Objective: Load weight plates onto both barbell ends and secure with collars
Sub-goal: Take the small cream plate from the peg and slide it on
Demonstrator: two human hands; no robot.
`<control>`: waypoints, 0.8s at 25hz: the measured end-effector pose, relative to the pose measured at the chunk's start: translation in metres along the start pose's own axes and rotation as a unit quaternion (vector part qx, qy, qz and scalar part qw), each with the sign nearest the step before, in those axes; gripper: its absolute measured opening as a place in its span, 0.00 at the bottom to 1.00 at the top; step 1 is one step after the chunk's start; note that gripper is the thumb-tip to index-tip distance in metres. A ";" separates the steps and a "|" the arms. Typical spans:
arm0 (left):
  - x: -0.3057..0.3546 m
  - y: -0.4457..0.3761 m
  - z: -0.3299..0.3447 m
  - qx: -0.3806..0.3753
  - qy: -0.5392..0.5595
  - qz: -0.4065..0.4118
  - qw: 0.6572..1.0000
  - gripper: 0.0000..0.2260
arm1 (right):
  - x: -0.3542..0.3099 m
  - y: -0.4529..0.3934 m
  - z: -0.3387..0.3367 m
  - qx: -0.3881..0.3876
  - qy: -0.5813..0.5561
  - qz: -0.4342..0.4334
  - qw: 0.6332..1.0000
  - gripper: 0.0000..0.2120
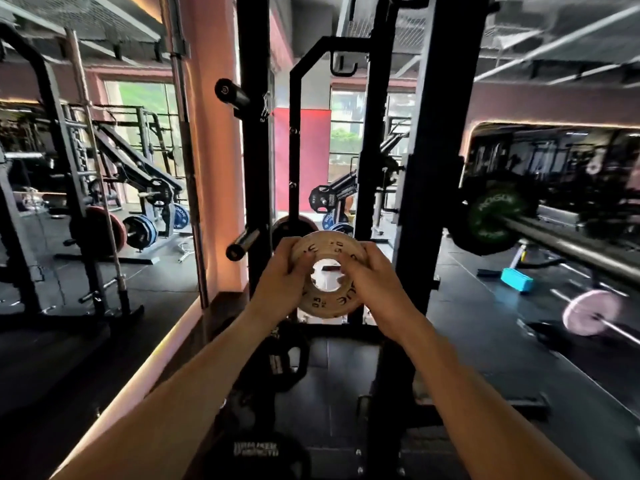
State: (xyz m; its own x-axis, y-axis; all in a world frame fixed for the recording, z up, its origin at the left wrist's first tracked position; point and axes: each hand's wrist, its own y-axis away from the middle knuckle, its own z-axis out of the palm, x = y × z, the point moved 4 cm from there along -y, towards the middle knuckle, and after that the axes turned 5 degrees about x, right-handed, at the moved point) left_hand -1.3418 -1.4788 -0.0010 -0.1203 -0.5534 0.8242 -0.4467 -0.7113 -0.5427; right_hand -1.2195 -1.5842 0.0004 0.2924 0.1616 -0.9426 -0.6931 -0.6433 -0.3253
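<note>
A small pale weight plate with black lettering and a wide centre hole is held up in front of me at chest height. My left hand grips its left rim, fingers curled over the edge. My right hand grips the right rim, fingers reaching into the hole. To the right, the barbell lies across the black rack with a green plate on its near end. No collar shows.
Black rack uprights stand straight ahead, with empty storage pegs on the left one. Dark plates lean at the rack base. A pink-plated bar and a teal block lie on the floor at right. A mirror wall is left.
</note>
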 end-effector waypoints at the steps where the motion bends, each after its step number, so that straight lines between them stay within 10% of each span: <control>1: 0.015 0.008 0.020 -0.011 0.014 0.006 1.000 0.05 | -0.009 0.010 -0.026 0.017 0.004 -0.006 1.000 0.04; 9: 0.120 0.066 0.184 -0.068 0.088 0.069 0.991 0.04 | -0.043 0.060 -0.223 0.165 -0.021 -0.018 0.986 0.06; 20: 0.182 0.109 0.393 -0.067 0.131 -0.002 0.989 0.05 | -0.015 0.038 -0.438 0.180 -0.032 -0.003 0.983 0.04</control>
State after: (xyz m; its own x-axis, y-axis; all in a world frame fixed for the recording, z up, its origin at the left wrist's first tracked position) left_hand -1.0638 -1.8268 0.0262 -0.3368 -0.4065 0.8493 -0.5595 -0.6391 -0.5277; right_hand -0.9616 -1.9395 0.0354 0.2625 0.2188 -0.9398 -0.8836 -0.3368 -0.3252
